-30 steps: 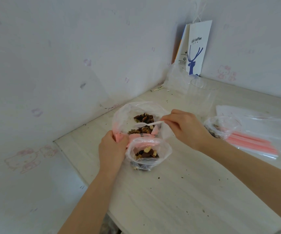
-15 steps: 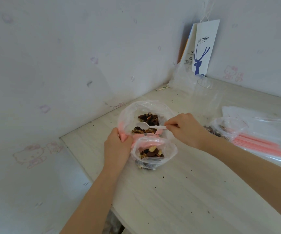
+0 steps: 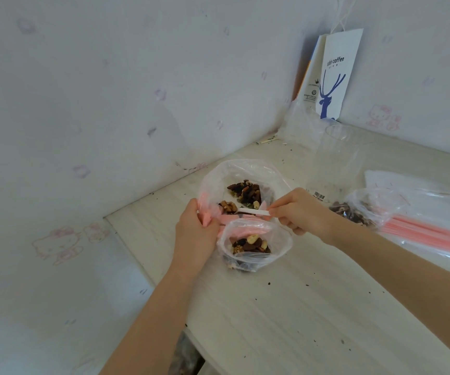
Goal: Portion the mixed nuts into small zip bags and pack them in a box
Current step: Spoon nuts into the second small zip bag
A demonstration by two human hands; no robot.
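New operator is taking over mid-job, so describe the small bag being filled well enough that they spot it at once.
On the pale table in the room's corner, find the large open bag of mixed nuts whose pink zip edge the left hand grips. Nearer the camera, right beside that hand, is the small zip bag: nearest of three nut bags, upright, mouth open.

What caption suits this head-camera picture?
Right hand holds a white spoon in the big nut bag; left hand grips its rim.

1. White paper bag [image 3: 337, 74] w/ blue deer logo & "coffee" text, upright in corner, leaning on wall.
2. Wallpaper [image 3: 83, 104]: pale, faint pink cartoon cats.
3. Light wood-grain table [image 3: 286, 320], dark crumbs scattered.
4. Thin stick [image 3: 265, 141] on table by wall.
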